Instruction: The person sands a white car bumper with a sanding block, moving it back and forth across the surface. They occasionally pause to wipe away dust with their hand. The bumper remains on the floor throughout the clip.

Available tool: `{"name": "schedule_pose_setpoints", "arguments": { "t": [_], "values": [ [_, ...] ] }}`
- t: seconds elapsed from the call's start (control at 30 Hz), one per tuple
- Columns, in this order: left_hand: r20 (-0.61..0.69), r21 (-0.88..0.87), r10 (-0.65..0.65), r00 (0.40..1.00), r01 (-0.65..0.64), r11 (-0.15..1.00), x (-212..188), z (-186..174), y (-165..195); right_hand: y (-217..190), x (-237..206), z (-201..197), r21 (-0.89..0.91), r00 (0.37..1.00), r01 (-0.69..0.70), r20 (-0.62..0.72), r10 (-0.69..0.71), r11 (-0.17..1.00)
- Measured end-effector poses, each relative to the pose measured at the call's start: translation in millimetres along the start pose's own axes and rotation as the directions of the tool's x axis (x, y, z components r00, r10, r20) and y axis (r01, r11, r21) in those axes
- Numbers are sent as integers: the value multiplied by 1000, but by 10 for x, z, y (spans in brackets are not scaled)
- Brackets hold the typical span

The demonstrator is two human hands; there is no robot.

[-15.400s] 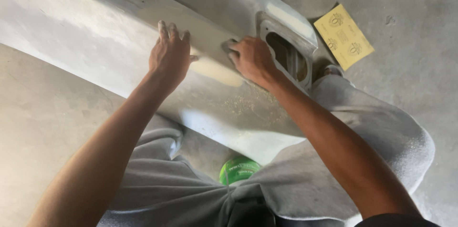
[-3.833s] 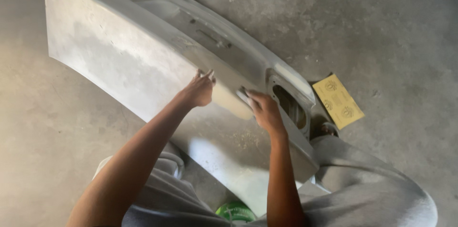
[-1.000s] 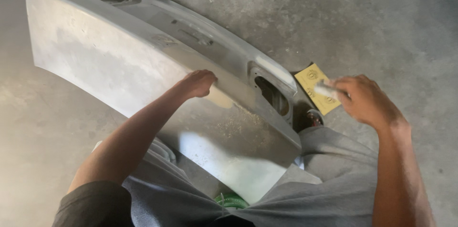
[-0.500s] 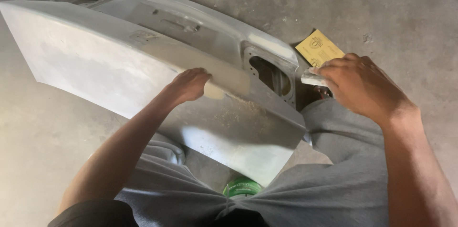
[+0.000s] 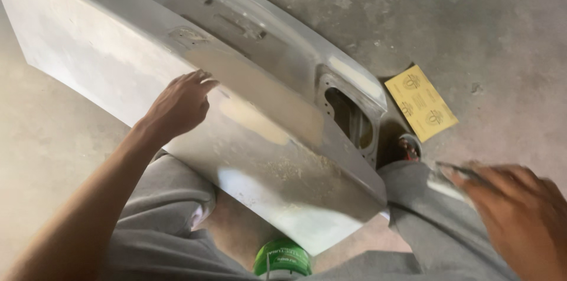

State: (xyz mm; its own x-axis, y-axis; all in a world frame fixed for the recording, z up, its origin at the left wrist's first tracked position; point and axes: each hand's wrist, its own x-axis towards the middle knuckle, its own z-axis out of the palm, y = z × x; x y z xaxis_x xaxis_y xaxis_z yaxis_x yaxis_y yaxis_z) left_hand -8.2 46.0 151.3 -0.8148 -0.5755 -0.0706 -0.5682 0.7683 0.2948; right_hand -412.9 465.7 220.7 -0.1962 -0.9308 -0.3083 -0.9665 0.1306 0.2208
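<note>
On the concrete floor [image 5: 502, 15], left hand [image 5: 180, 104] flat on grey panel [image 5: 118, 62]; blurred right hand [image 5: 520, 216] unreadable.

Single view, head-mounted, looking steeply down from above onto the lap and the concrete floor [image 5: 508, 27] in front. Close range: grey car body panel [image 5: 118, 56] running from upper left to lower centre, left hand [image 5: 180, 104] at mid-frame, right hand [image 5: 520, 216] blurred at the lower right edge, knees at the bottom. No second view, so no shared ground to record.
</note>
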Motion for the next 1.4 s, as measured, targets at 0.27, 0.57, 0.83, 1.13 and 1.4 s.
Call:
{"name": "schedule_pose_setpoints", "arguments": {
  "t": [0.27,0.57,0.83,1.13,1.4],
  "values": [
    [47,32,14,999,-16,999,-11,79,60,348,-20,887,-75,971,205,-108,-212,976],
    [108,115,82,991,-94,989,81,389,190,301,106,1280,-77,933,289,-199,-299,954],
    [202,-96,232,952,-217,972,128,745,536,216,127,1431,-63,914,327,-234,-332,943],
    [143,-8,112,983,-112,994,250,682,385,132,119,1561,-43,909,334,-250,-334,942],
    [161,-154,123,979,-98,983,399,608,512,114,74,1593,-23,907,335,-261,-329,942]
  ]
}}
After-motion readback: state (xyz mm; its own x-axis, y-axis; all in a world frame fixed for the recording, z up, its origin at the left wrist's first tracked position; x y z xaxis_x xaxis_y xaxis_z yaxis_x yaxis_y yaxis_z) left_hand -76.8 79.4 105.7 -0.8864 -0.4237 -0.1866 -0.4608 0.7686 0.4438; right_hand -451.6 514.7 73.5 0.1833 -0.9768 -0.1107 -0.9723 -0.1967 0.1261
